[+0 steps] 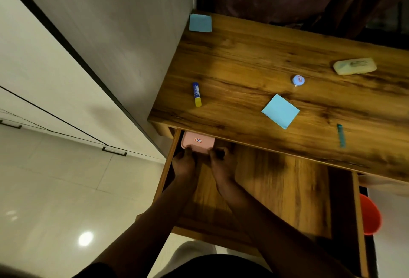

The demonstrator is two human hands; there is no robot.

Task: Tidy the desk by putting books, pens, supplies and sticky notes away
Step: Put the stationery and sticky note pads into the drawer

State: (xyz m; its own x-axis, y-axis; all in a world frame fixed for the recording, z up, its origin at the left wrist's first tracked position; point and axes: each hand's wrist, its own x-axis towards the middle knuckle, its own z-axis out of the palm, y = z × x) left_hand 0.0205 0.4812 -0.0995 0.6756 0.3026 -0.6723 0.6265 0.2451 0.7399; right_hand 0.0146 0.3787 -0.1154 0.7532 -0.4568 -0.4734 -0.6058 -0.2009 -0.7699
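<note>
The left hand (184, 163) and the right hand (222, 163) each grip a near corner of the pink box (197, 141), fingers curled closely over its edge. The box is flat and round-cornered with a small red-and-blue label, and lies in the back left corner of the open drawer (281, 191). Beyond the drawer lie a glue stick (196, 94), a blue sticky-note pad (280, 111) and a teal pen (340, 135).

Two sticky notes (200, 23) (280, 111), one glue stick (196, 94), one pen (340, 135), one pink box (197, 142)
</note>
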